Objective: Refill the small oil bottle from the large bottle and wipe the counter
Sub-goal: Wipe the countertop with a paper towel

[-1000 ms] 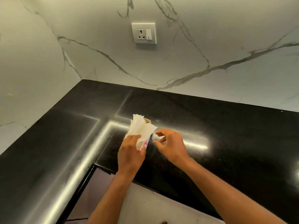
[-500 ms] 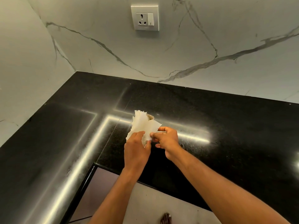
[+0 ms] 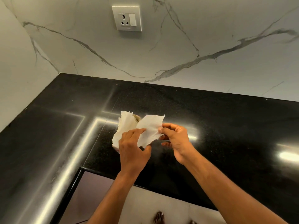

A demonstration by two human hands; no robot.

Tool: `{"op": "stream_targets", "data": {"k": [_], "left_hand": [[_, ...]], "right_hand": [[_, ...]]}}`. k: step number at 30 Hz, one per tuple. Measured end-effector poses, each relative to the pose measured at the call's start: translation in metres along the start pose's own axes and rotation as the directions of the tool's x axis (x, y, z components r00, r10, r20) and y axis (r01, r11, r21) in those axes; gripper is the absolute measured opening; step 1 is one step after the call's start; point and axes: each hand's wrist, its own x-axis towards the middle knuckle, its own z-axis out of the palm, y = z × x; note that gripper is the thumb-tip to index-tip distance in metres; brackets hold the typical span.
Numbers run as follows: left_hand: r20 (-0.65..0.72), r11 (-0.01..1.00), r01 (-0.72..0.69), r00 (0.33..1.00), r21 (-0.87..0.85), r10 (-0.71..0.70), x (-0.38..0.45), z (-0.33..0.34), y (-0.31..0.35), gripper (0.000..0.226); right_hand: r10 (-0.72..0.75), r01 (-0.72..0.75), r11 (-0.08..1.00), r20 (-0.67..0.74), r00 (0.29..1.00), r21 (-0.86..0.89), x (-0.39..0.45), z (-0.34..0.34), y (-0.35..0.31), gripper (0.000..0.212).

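Here the left hand (image 3: 131, 148) wraps its fingers round a roll of white paper towel (image 3: 125, 126) held above the black counter (image 3: 226, 126), while the right hand (image 3: 175, 139) pinches the loose sheet (image 3: 149, 130) between thumb and forefinger, drawn out to the right; a wall socket (image 3: 127, 18) sits on the marble behind

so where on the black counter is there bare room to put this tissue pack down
Bare counter runs right of the right hand along the marble wall. The corner stretch left of the tissue pack is bare too. The only busy spot is the middle, where both hands, the left hand included, work the tissue sheet.
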Motion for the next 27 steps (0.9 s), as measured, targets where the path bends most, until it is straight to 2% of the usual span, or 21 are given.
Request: {"op": "stream_targets", "data": {"k": [3, 5, 7, 11, 14, 17, 19, 23, 25, 27], "left_hand": [[0.059, 0.955, 0.069, 0.997, -0.287, -0.054, -0.009, 0.010, 0.018, 0.062], [0.116, 0.858, 0.198, 0.980, -0.473, -0.162, -0.015, 0.019, 0.034, 0.063], [0.228, 0.717, 0.353, 0.936, -0.602, -0.269, -0.019, 0.030, 0.051, 0.056], [0.439, 0.545, 0.565, 0.825, -0.620, -0.356, -0.027, 0.048, 0.080, 0.048], [0.562, 0.349, 0.641, 0.768, -0.684, -0.309, -0.038, 0.058, 0.102, 0.041], [0.628, 0.240, 0.672, 0.740, -0.700, -0.239, -0.047, 0.063, 0.117, 0.041], [0.656, 0.219, 0.690, 0.724, -0.690, -0.215, -0.052, 0.066, 0.122, 0.039], [0.653, 0.256, 0.722, 0.691, -0.643, -0.310, -0.056, 0.071, 0.125, 0.031], [0.660, 0.264, 0.734, 0.679, -0.626, -0.322, -0.056, 0.071, 0.126, 0.027], [0.676, 0.281, 0.746, 0.666, -0.604, -0.316, -0.057, 0.072, 0.127, 0.026]], "right_hand": [[-0.011, 0.011, 1.000, 0.000, 1.000, 0.025, -0.011, -0.028, -0.010, 0.015], [-0.019, 0.019, 1.000, 0.009, 1.000, 0.021, -0.019, -0.046, -0.014, 0.018], [-0.036, 0.035, 0.999, 0.017, 0.999, 0.018, -0.026, -0.065, -0.017, 0.021], [-0.043, 0.043, 0.998, 0.020, 0.999, 0.038, -0.041, -0.097, -0.017, 0.021], [-0.049, 0.049, 0.999, -0.005, 0.999, 0.002, -0.049, -0.115, -0.014, 0.020], [-0.067, 0.065, 0.997, -0.047, 0.997, -0.035, -0.056, -0.127, -0.009, 0.016], [-0.106, 0.095, 0.989, -0.097, 0.990, -0.112, -0.061, -0.134, -0.004, 0.014], [-0.226, 0.153, 0.935, -0.208, 0.952, -0.320, -0.065, -0.147, 0.004, 0.023], [-0.270, 0.171, 0.906, -0.218, 0.938, -0.388, -0.067, -0.152, 0.007, 0.029], [-0.244, 0.149, 0.904, -0.199, 0.949, -0.400, -0.070, -0.156, 0.007, 0.033]]}}
